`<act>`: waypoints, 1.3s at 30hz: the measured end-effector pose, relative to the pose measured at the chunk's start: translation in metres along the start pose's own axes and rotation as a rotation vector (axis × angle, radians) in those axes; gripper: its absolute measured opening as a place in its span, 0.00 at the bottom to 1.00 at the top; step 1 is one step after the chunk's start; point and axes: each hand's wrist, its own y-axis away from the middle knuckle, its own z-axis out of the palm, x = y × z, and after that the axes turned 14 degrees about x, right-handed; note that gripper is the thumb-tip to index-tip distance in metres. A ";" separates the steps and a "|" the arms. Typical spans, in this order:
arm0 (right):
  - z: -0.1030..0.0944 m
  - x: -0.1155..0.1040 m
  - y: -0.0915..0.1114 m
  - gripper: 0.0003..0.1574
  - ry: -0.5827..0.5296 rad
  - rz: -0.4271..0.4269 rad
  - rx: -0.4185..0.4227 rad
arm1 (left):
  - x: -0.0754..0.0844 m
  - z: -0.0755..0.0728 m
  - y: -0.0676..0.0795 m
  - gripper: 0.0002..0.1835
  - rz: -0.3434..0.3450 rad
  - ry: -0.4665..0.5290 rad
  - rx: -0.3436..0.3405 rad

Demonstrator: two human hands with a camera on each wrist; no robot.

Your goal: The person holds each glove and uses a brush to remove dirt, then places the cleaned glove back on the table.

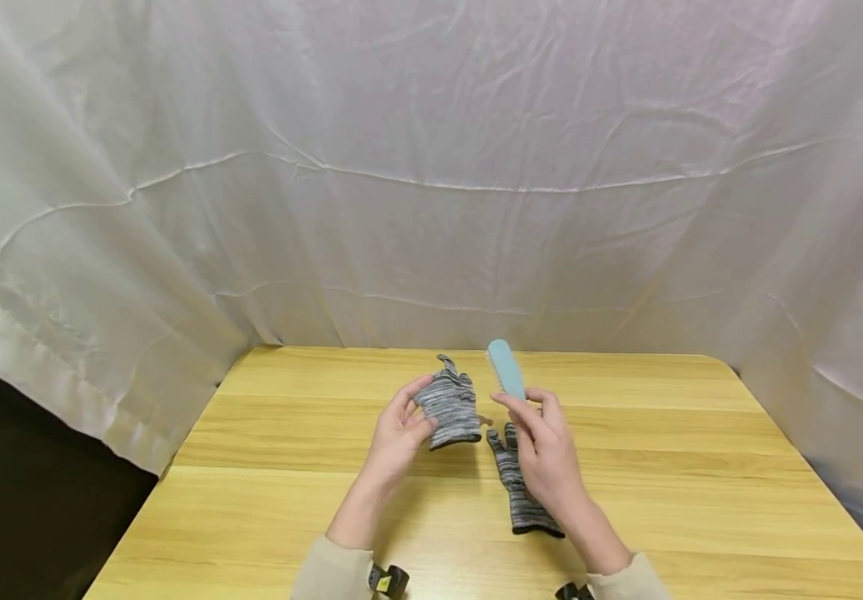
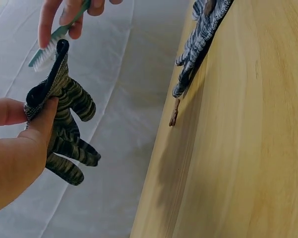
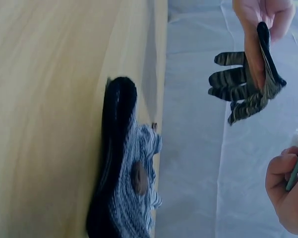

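Observation:
My left hand (image 1: 396,437) pinches a grey-and-black striped knit glove (image 1: 450,408) by its edge, raised over the table. In the left wrist view, thumb and fingers grip the dark cuff, and the glove's fingers dangle. My right hand (image 1: 549,450) holds a light-blue brush (image 1: 506,367) with white bristles, the head pointing up and away. The bristles face the held glove and come close to its cuff in the left wrist view. Below the right hand, a second matching glove (image 1: 516,492) lies on the table, partly hidden by that hand.
A small brown piece (image 2: 174,113) lies on the wooden table (image 1: 266,500) beyond the lying glove. Another brown lump (image 3: 139,177) rests on that glove. Pale fabric (image 1: 431,233) hangs behind the table and along its sides.

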 end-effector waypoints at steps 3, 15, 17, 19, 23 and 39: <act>0.002 -0.004 0.002 0.22 -0.020 -0.021 0.000 | 0.000 0.001 0.000 0.36 -0.007 -0.005 0.008; 0.009 -0.018 0.011 0.20 0.045 -0.051 -0.082 | -0.004 0.009 0.004 0.37 -0.036 0.023 -0.003; 0.010 -0.019 0.012 0.20 0.068 -0.063 -0.088 | -0.005 0.010 0.004 0.37 -0.047 0.030 -0.008; 0.011 -0.021 0.013 0.20 0.086 -0.067 -0.094 | -0.005 0.011 0.005 0.37 -0.056 0.040 -0.011; 0.013 -0.023 0.015 0.21 0.104 -0.051 -0.120 | -0.005 0.012 0.005 0.38 -0.065 0.046 -0.022; 0.016 -0.024 0.019 0.24 0.151 -0.054 -0.171 | -0.006 0.017 0.009 0.41 -0.078 0.080 -0.073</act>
